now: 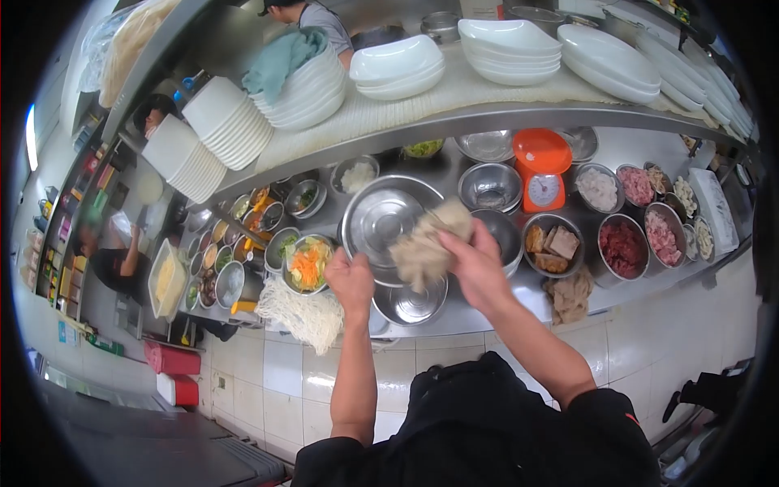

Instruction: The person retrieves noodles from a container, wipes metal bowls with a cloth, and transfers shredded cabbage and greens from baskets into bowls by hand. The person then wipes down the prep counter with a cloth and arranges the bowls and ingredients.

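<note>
Left hand (350, 282) closed on near-left rim of large steel bowl (365, 223); right hand (475, 256) mostly closed, gripping crumpled beige cloth (428, 246); cloth between both hands, over bowl's right side; shredded carrot (309, 269) just left of left hand

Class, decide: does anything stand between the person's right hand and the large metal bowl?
Yes: the beige cloth, bunched in the right hand, comes between it and the large metal bowl, hiding part of the bowl's right side from view. Nothing else visible does.
</note>
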The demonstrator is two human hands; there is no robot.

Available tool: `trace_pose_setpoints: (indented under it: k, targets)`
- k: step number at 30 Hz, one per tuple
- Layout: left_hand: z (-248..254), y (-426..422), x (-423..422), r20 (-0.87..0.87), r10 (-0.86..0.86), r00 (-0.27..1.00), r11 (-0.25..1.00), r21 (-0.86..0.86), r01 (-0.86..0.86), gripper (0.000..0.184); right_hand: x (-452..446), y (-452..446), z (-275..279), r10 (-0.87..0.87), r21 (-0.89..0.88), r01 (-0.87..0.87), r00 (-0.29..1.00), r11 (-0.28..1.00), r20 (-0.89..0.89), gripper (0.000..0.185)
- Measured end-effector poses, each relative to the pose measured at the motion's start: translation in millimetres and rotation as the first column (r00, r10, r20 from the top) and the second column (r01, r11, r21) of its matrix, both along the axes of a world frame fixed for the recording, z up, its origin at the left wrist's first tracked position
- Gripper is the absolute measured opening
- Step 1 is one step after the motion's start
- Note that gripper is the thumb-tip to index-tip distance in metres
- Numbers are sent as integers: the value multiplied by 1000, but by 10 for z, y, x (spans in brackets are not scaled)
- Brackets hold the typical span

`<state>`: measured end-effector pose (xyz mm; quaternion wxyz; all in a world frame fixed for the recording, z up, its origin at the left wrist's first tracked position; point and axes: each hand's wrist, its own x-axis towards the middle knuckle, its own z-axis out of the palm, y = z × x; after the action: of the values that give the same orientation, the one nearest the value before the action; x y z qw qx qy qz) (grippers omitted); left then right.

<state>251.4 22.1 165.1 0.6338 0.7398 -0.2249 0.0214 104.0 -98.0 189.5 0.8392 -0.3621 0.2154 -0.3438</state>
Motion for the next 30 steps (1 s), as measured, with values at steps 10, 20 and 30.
trace_pose_setpoints:
  k: [10, 20, 30]
  targets:
    - [336, 617, -267, 59, 58, 997, 998, -12, -58, 13, 789, 543, -281, 103, -775, -632, 771, -4, -629, 38]
    - [369, 559, -182, -31, 42, 999, 993, 112, -38, 7, 1074, 33, 101, -195, -522, -39, 949, -852, 247, 17]
    - [507, 91, 104, 337, 118, 934, 991, 18, -132, 15, 688, 39, 239, -86, -586, -797, 580, 146, -810, 36]
